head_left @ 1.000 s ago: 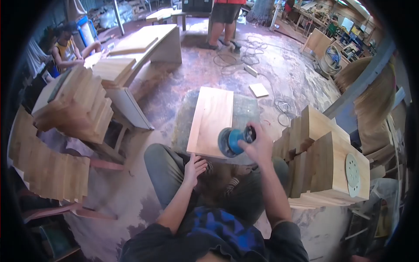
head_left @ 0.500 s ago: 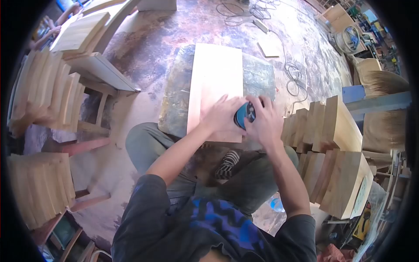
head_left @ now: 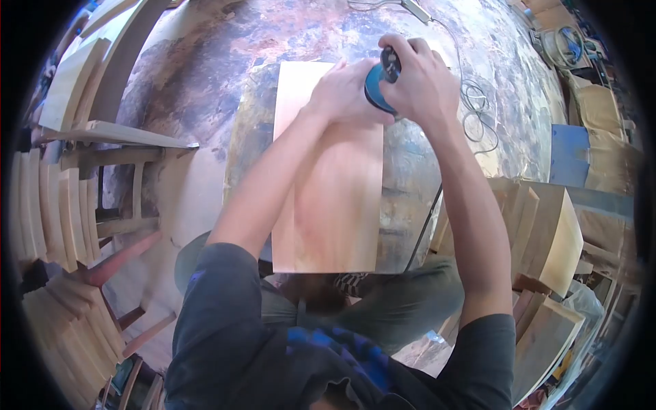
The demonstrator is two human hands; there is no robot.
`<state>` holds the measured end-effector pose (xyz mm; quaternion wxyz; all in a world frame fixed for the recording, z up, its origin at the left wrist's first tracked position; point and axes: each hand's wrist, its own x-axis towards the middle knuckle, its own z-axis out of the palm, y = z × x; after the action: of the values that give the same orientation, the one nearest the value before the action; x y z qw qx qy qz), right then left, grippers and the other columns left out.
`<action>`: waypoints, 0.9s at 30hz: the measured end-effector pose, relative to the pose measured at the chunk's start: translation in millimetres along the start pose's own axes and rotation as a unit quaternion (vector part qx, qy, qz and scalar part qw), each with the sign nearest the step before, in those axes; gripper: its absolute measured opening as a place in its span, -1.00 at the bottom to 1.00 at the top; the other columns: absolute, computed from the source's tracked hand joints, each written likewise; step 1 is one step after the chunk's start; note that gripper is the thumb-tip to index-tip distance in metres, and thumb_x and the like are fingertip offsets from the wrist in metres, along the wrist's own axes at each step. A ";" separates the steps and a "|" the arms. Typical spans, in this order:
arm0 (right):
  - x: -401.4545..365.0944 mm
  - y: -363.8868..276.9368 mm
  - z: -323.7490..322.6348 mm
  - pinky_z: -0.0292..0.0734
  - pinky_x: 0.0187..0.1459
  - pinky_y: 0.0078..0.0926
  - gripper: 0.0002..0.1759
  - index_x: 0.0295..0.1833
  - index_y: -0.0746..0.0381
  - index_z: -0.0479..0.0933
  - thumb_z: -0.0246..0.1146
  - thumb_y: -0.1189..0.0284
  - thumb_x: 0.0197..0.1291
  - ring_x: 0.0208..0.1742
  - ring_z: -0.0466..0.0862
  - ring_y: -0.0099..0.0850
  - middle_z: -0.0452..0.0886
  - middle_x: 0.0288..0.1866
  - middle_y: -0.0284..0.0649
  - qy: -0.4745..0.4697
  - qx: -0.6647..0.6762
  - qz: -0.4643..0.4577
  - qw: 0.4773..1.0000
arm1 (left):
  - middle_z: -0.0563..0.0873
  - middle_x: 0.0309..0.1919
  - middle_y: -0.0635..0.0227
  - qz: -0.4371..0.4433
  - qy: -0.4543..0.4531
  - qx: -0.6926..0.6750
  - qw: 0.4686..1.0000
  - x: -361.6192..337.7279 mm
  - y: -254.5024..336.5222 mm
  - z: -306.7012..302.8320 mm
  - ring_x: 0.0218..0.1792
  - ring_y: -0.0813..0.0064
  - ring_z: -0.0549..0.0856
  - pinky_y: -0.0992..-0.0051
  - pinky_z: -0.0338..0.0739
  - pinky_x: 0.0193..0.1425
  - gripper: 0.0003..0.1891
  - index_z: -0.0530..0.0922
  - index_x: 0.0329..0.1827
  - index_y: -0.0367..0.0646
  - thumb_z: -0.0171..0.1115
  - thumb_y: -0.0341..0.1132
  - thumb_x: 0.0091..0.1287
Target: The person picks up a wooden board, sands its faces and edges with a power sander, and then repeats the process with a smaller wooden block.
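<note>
A pale wooden board (head_left: 335, 212) lies flat on a low, worn work surface (head_left: 410, 171) in front of my crossed legs. Near its far right corner sits a teal and black power sander (head_left: 375, 89). My right hand (head_left: 429, 85) wraps around the sander's body from the right. From the other side my left hand (head_left: 345, 92) presses against it, its fingers partly hidden and its palm low over the board. The sander's underside is out of sight. A dark cord (head_left: 425, 229) runs down the right side of the work surface.
Stacked boards (head_left: 51, 205) stand on a wooden frame at left, with another stack (head_left: 68, 328) below. More thick boards (head_left: 547, 232) are piled close by my right arm. A cable (head_left: 471, 109) with a power strip (head_left: 415, 9) lies on the floor.
Both hands have moved the sander forward, from the board's near right edge to its far right part. My arms are stretched further out, and the view has shifted.
</note>
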<state>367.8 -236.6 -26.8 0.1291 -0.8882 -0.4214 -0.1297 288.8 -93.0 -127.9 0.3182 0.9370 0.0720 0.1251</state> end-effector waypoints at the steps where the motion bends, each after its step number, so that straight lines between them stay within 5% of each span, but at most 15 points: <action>1: 13.8 2.6 4.3 0.80 0.09 0.03 -0.50 0.32 -0.28 0.69 0.43 0.21 0.24 0.25 0.82 -0.01 0.78 0.25 -0.24 0.010 -0.003 -0.009 1.000 | 0.79 0.39 0.22 -0.001 0.017 -0.005 1.000 11.4 -9.0 2.5 0.42 0.01 0.76 0.00 0.48 0.73 0.18 0.49 0.62 0.10 0.74 0.37 -0.13; 4: 44.1 12.7 20.7 0.81 -0.02 0.04 -0.54 0.29 -0.30 0.72 0.42 0.19 0.26 0.20 0.84 -0.03 0.80 0.17 -0.26 0.036 -0.005 -0.033 0.999 | 0.80 0.36 0.14 -0.038 0.015 -0.007 0.999 36.9 -21.3 -1.6 0.40 -0.02 0.77 0.02 0.62 0.59 0.19 0.49 0.61 0.12 0.75 0.35 -0.16; 7: 54.4 14.4 22.7 0.80 0.18 -0.02 -0.38 0.39 -0.31 0.64 0.45 0.21 0.16 0.34 0.81 -0.10 0.76 0.36 -0.35 0.006 -0.025 -0.035 0.999 | 0.81 0.33 0.07 -0.061 -0.005 -0.027 0.998 45.0 -26.0 -6.1 0.38 -0.04 0.78 0.03 0.69 0.47 0.17 0.52 0.59 0.11 0.75 0.34 -0.18; 11: 47.9 11.1 17.5 0.80 0.17 -0.06 -0.37 0.40 -0.31 0.64 0.45 0.22 0.15 0.33 0.81 -0.12 0.77 0.35 -0.35 -0.003 -0.031 -0.025 0.999 | 0.81 0.33 0.09 -0.041 0.019 -0.019 0.999 39.3 -24.0 -5.4 0.38 -0.03 0.78 0.04 0.69 0.48 0.14 0.53 0.56 0.11 0.75 0.33 -0.18; 16: 37.9 7.0 15.1 0.79 0.16 -0.09 -0.36 0.40 -0.31 0.64 0.44 0.23 0.13 0.30 0.81 -0.15 0.77 0.29 -0.37 -0.013 0.000 -0.031 0.999 | 0.80 0.23 0.02 -0.021 0.024 -0.026 0.999 23.0 -18.6 -10.7 0.39 -0.11 0.73 0.00 0.67 0.45 0.09 0.52 0.43 -0.11 0.78 0.28 -0.14; 18: 36.4 3.7 19.5 0.82 -0.08 -0.01 -0.52 0.29 -0.30 0.72 0.43 0.21 0.23 0.13 0.85 -0.06 0.82 0.13 -0.32 0.052 0.019 -0.077 0.995 | 0.80 0.23 0.02 -0.031 0.024 -0.024 0.999 18.0 -18.8 -12.4 0.38 -0.11 0.72 0.00 0.67 0.45 0.09 0.52 0.42 -0.13 0.78 0.28 -0.15; 21: 37.5 -5.0 17.3 0.78 0.14 -0.08 -0.33 0.41 -0.31 0.64 0.43 0.26 0.10 0.29 0.81 -0.15 0.78 0.25 -0.36 -0.003 0.012 -0.048 0.999 | 0.79 0.23 0.02 -0.052 0.023 -0.035 0.998 12.7 -23.3 -15.7 0.38 -0.11 0.72 0.00 0.66 0.45 0.10 0.53 0.42 -0.16 0.80 0.27 -0.16; 27: 30.0 -20.1 17.5 0.79 0.11 -0.05 -0.32 0.38 -0.31 0.65 0.46 0.26 0.06 0.28 0.81 -0.11 0.78 0.24 -0.37 0.006 0.014 -0.058 0.998 | 0.84 0.23 0.06 -0.035 0.057 -0.043 0.997 -7.0 -34.1 -13.3 0.35 -0.13 0.76 0.00 0.62 0.53 0.14 0.53 0.47 -0.04 0.81 0.35 -0.16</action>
<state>372.6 -197.0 -30.5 0.1359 -0.8596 -0.4732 -0.1367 276.5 -60.0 -139.9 0.3580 0.9106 0.1172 0.1702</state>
